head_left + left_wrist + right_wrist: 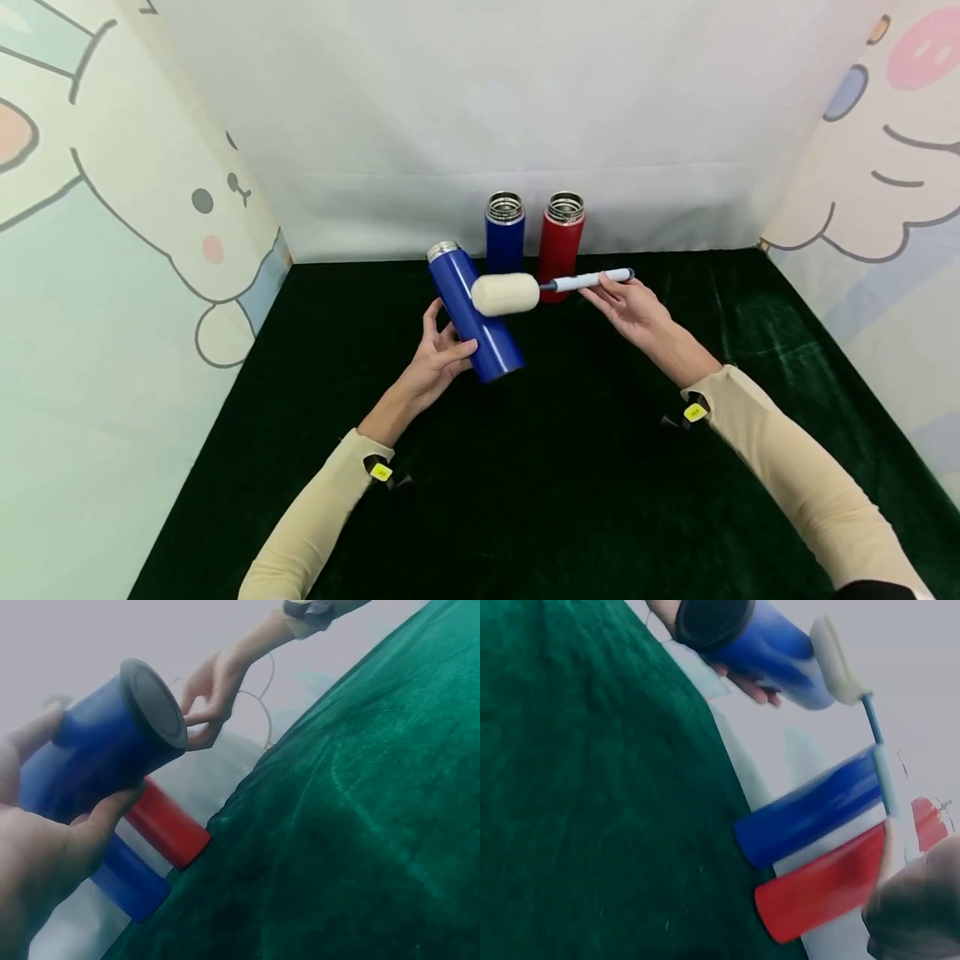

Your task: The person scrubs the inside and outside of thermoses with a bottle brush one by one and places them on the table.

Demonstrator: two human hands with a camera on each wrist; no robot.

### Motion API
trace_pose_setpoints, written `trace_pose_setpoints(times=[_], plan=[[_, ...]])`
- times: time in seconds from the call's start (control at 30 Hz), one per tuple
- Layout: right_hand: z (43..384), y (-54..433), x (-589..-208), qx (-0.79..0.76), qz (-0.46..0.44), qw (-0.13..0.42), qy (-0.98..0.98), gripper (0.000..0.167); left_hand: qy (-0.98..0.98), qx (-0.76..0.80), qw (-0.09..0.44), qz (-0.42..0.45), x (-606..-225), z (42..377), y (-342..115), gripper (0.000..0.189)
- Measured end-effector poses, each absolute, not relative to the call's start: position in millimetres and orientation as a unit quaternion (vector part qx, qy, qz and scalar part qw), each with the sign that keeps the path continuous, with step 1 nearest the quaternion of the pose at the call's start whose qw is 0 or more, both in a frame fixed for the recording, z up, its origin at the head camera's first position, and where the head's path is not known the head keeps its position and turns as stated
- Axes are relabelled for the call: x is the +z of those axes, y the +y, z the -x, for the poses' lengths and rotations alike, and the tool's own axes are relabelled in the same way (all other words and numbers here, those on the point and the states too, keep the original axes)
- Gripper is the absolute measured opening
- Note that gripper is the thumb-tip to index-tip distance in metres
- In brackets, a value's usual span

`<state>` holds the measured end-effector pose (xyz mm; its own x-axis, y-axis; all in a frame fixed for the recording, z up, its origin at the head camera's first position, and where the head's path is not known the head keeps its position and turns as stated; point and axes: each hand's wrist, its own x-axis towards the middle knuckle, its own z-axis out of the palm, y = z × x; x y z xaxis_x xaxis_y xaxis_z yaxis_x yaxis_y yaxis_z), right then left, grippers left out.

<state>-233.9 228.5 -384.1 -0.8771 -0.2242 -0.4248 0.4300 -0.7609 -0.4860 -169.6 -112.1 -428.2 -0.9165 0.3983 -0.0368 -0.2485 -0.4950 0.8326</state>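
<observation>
My left hand (438, 358) grips a blue bottle (487, 342) around its lower half. The bottle leans to the left, its uncapped steel mouth up and its dark base (156, 701) turned toward the left wrist camera. In my right hand (633, 310) the pale handle (592, 280) of a bottle brush is pinched between thumb and fingers. Its cream sponge head (504, 294) points left and overlaps the held bottle's side in the head view, outside the mouth. The right wrist view shows the sponge head (834, 660) beside the bottle's upper part.
Behind the hands, a second blue bottle (506, 237) and a red bottle (558, 242) stand upright and uncapped near the back wall. Dark green cloth (525, 500) covers the table. Printed cartoon panels (150, 208) rise at both sides.
</observation>
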Motion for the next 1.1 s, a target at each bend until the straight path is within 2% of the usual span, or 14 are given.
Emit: trace_pose_setpoints(times=[0.23,0.43,0.53,0.73,0.97,1.1], plan=[[227.1,258.1,-401.1,-0.888,-0.124,0.279,0.343,0.055,0.414,0.886,0.196,-0.075,-425.1,170.1,-120.3,0.090],[226.5,262.4,-404.1,-0.881,-0.099,0.288,0.361,0.075,0.405,0.886,0.208,-0.089,-425.9,169.4,-118.3,0.098],[226.8,259.4,-403.2,-0.887,-0.095,0.279,0.355,0.071,0.402,0.884,0.215,-0.104,-428.2,169.4,-116.5,0.097],[230.4,247.7,-398.9,-0.902,-0.110,0.249,0.336,0.043,0.448,0.850,0.233,-0.152,-432.1,167.2,-114.1,0.087],[242.7,231.4,-387.7,-0.918,-0.140,0.208,0.306,0.040,0.477,0.826,0.242,-0.177,-431.4,163.8,-114.3,0.098],[246.6,228.9,-382.8,-0.933,-0.160,0.178,0.269,0.032,0.474,0.828,0.242,-0.176,-430.7,164.2,-111.5,0.104]])
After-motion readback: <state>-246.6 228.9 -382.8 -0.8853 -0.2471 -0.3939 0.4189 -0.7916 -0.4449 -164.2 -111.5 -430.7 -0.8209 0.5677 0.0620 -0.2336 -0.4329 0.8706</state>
